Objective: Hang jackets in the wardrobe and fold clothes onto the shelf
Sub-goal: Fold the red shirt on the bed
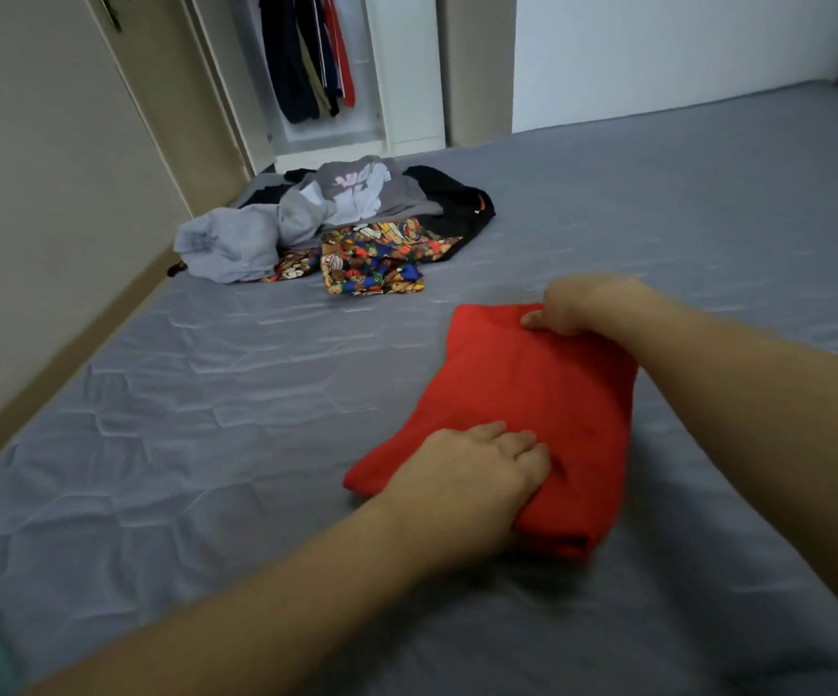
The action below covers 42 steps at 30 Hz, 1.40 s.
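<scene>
Red garment point(532, 404), folded, lies on the bed point(205, 419), left hand point(472, 474) and right hand point(572, 306) each holding one end; lifted unevenly, its folds would likely slump open between them.
</scene>
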{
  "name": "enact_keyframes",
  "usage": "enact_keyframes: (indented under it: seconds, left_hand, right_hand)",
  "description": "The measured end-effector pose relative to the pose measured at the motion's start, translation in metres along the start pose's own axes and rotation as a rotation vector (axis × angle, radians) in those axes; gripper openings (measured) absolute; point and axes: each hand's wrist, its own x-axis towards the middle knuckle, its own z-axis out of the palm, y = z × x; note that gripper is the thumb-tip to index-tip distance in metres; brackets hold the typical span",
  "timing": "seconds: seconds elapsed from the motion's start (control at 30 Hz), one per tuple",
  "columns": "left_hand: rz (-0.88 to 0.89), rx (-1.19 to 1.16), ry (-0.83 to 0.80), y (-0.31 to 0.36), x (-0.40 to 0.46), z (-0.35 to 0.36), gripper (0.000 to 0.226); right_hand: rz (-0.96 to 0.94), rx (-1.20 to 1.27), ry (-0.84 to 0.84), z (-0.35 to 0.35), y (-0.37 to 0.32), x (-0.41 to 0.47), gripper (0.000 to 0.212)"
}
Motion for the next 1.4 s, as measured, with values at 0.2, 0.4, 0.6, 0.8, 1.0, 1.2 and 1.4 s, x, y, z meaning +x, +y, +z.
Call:
enact_keyframes:
  seconds: [0.2,0.4,0.6,0.8,1.0,1.2,1.4]
  left_hand:
    - [-0.081,0.027,-0.231,0.049,0.013,0.026,0.069]
    - [-0.232,0.159,-0.325,-0.013,-0.016,0.019,0.077]
    - [-0.148,0.012,-0.437,-0.019,0.022,-0.007,0.045]
    - [-0.268,-0.255,-0.619,-0.038,0.055,-0.037,0.015]
    - [-0.512,-0.484,-0.694,-0.072,0.073,-0.048,0.019]
    - [-0.861,-1.198,-0.129,-0.102,0.069,-0.038,0.033]
    - [-0.943,-1.229,0.361,-0.076,0.103,0.013,0.007]
  right_hand:
    - [0.086,0.17,0.349,0.088,0.033,-0.037,0.046]
    - [-0.324,0.268,0.694,0.106,0.032,-0.101,0.036]
    - [-0.512,0.347,0.231,0.107,0.05,-0.142,0.073]
    - [-0.576,0.088,-0.03,0.12,0.059,-0.175,0.111]
    - [-0.579,0.311,0.353,0.124,0.059,-0.177,0.077]
    - [-0.109,1.156,0.379,0.117,0.057,-0.15,0.02]
    - [0.032,1.138,0.234,0.089,0.064,-0.113,0.048]
